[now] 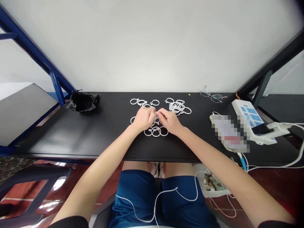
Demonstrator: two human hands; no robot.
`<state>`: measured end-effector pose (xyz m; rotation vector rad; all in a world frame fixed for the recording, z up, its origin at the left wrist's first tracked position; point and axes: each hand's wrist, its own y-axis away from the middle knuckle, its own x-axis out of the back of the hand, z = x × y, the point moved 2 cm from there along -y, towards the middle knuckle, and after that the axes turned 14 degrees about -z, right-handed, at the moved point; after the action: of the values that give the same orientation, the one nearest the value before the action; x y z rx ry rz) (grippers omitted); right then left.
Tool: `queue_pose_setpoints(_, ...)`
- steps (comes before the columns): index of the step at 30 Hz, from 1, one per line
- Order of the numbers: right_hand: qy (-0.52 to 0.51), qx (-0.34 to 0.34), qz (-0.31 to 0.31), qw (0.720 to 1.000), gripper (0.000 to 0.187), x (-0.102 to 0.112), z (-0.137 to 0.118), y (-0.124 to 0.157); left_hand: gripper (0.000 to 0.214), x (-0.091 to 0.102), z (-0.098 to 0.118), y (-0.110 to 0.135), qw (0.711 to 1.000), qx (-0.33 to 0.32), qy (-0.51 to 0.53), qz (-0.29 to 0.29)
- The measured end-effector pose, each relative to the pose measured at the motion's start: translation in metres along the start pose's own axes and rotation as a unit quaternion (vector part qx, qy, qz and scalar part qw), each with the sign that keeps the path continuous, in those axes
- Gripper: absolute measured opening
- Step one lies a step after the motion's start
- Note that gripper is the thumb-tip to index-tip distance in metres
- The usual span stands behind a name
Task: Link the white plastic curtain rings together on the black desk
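My left hand (145, 118) and my right hand (169, 120) meet over the middle of the black table (106, 133), fingers curled and pinched together on a white plastic ring (156, 118) between them. Three linked white rings (156, 131) lie just below my hands. A loose heap of white rings (178, 106) sits behind my right hand. A few more white rings (142, 102) lie behind my left hand.
A crumpled black bag (82, 101) lies at the table's back left. Glasses (211, 96) rest at the back right. A white and blue power strip (251, 120) with cables occupies the right end. Blue frame bars stand at left, a dark bar at right.
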<state>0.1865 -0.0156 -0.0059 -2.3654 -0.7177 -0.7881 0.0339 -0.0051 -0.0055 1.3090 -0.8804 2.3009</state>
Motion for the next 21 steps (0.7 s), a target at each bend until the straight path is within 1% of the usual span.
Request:
queue_pose_setpoints(11,-0.036,-0.006,-0.013,0.999,0.033,0.0025,-0.0038,0.0004,0.033,0.0019,0.0017,0.0005,1.0,-0.015,0.0,0.008)
queue_pose_setpoints(21,-0.045,-0.007,-0.016,0.999,0.032,0.0028,-0.0056,0.0008,0.033,0.0034,0.0022,0.0015,1.0,-0.018,-0.002,0.018)
